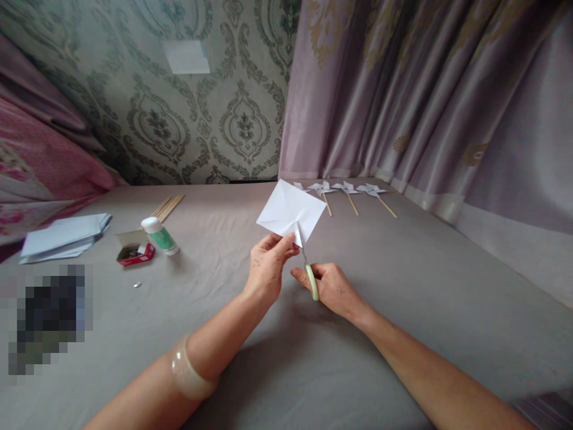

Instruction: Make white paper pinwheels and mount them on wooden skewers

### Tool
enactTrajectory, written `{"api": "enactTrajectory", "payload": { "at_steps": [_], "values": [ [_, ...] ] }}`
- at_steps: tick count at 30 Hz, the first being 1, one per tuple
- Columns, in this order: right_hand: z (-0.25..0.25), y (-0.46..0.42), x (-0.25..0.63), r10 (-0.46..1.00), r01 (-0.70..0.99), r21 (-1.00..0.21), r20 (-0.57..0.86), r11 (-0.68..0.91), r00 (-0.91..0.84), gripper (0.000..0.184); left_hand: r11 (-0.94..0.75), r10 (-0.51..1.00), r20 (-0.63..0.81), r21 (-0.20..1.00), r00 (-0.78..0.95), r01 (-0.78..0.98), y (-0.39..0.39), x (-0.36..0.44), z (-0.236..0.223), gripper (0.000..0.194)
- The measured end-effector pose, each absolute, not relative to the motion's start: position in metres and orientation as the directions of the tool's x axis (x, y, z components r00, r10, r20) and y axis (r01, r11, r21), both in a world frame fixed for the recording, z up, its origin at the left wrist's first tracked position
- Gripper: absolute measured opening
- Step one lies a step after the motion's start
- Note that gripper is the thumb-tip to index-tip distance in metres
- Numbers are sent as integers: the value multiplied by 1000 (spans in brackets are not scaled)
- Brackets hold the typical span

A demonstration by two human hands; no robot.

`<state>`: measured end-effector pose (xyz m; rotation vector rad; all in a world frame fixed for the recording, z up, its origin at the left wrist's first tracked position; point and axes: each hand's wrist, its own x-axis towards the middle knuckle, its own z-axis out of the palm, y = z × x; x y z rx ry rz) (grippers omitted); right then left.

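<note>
Pinched between the thumb and fingers of my left hand (271,260) is a square sheet of white paper (286,206), held up corner-on with diagonal crease lines. My right hand (333,286) grips a pair of scissors (312,282) with pale green handles. The scissor blades reach up into the paper along its lower corner, close to my left thumb. Behind the sheet, on the cloth, lie several white paper pinwheels (347,188) on wooden sticks, one partly hidden by the paper.
On the left are a stack of paper sheets (67,236), wooden sticks (169,205), a white and green glue bottle (160,236) and an open red box (135,254) of small dark items. A small shiny piece (137,285) lies nearby. Curtains (403,101) border the right.
</note>
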<state>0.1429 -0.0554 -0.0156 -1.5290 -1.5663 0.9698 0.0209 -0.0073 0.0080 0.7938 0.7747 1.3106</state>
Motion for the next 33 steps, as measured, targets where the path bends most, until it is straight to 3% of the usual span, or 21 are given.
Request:
{"api": "enactTrajectory", "payload": {
  "at_steps": [28, 33],
  "values": [
    [-17, -55, 142, 1000, 500, -866, 10, 8, 2, 54, 103, 993, -59, 833, 99, -543, -6, 21, 7, 23],
    [-10, -59, 140, 994, 498, -867, -61, -8, -91, 48, 70, 997, -50, 842, 52, -535, -1, 17, 9, 24]
  ]
}}
